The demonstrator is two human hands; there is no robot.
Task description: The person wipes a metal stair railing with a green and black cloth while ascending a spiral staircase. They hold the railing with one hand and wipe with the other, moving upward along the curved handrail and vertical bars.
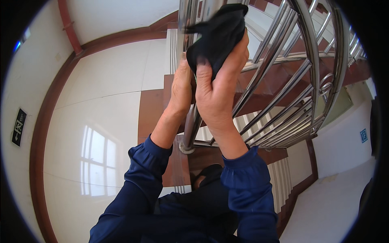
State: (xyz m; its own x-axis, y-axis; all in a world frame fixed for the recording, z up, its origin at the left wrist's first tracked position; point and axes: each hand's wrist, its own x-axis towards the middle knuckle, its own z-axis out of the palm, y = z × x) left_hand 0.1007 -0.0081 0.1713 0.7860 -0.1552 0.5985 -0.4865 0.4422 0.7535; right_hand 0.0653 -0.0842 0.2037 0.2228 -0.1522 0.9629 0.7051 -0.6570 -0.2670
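Note:
A dark cloth (217, 38) is bunched in my right hand (217, 88), with the thumb pressed on its lower part and the fingers behind it. It lies against a thick upright metal post (190, 127) of the stair railing. To the left, my left hand (181, 86) is held upright along the other side of the post, its palm turned inward. Its fingertips are close to the cloth's left edge; whether it grips the post or the cloth is hidden. Shiny metal bars of the railing (273, 39) slant away on the right.
Stairs with red-brown edges (278, 179) run down at the right, below the railing. A pale tiled landing (100, 112) lies at the left, by a white wall with an exit sign (19, 127). A red pipe (70, 30) stands in the far corner.

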